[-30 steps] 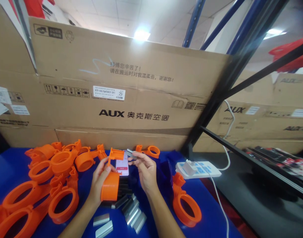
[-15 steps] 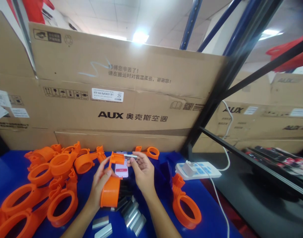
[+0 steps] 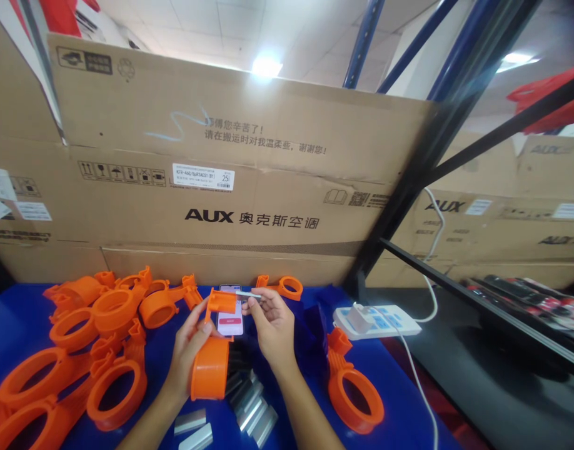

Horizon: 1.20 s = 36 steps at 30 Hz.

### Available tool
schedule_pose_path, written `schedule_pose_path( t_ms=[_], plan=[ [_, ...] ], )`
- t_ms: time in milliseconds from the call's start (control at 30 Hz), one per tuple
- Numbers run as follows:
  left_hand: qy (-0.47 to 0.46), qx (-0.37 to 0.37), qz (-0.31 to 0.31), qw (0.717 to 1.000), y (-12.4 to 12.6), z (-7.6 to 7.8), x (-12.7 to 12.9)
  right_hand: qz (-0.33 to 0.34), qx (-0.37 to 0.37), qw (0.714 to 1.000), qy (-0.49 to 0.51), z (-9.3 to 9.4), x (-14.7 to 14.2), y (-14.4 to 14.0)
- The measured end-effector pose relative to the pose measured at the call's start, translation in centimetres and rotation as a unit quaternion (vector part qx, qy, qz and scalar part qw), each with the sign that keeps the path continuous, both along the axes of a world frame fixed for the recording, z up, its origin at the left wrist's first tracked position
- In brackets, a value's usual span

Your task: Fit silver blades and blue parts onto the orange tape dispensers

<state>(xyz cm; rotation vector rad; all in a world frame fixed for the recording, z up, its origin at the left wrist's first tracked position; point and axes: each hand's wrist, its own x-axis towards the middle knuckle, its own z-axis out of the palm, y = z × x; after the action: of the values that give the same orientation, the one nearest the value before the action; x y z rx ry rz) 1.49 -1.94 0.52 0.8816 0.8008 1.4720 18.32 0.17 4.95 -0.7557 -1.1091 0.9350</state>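
In the head view, the left hand point(image 3: 191, 340) grips the orange ring bracket point(image 3: 209, 372), before the smartphone point(image 3: 229, 329). The right hand point(image 3: 272, 324) pinches a silver metal strip point(image 3: 247, 294); tilted earlier, it is now nearly level at the bracket's upper clip point(image 3: 222, 303), so both look aligned.

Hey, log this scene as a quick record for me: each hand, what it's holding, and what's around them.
Left hand: gripping an orange part
Right hand: pinching a silver piece
Contact: silver piece's end at the orange part's upper end; can't tell if inserted
Beyond the hands: phone, screen lit
Between forearms: loose silver pieces
Left side: cluster of orange ring parts
Right side: single ring part, power strip
Surface: blue table
Backdrop: cardboard printed AUX
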Motion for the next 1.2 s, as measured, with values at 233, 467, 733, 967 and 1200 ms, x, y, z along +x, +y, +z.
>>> schedule_pose_path(
  t_ms=[233,467,733,967,1200],
  plan=[
    [-0.002,0.001,0.013,1.000,-0.3,0.5,-0.1,-0.008,-0.010,1.000,0.008,-0.2,0.1,0.2],
    [-0.013,-0.018,0.008,1.000,-0.2,0.3,0.1,-0.003,-0.006,1.000,0.007,-0.6,0.3,0.4],
    [-0.003,-0.049,0.009,0.999,0.2,-0.7,-0.3,-0.004,-0.021,1.000,-0.010,-0.4,0.3,0.1],
    [-0.008,-0.066,0.011,0.998,0.1,-0.8,-0.2,0.003,-0.048,0.999,-0.012,-0.2,0.0,0.1],
    [-0.005,-0.065,0.053,0.996,0.0,-0.4,-0.1,-0.011,-0.045,0.997,-0.062,-0.6,0.0,0.2]
  ],
)
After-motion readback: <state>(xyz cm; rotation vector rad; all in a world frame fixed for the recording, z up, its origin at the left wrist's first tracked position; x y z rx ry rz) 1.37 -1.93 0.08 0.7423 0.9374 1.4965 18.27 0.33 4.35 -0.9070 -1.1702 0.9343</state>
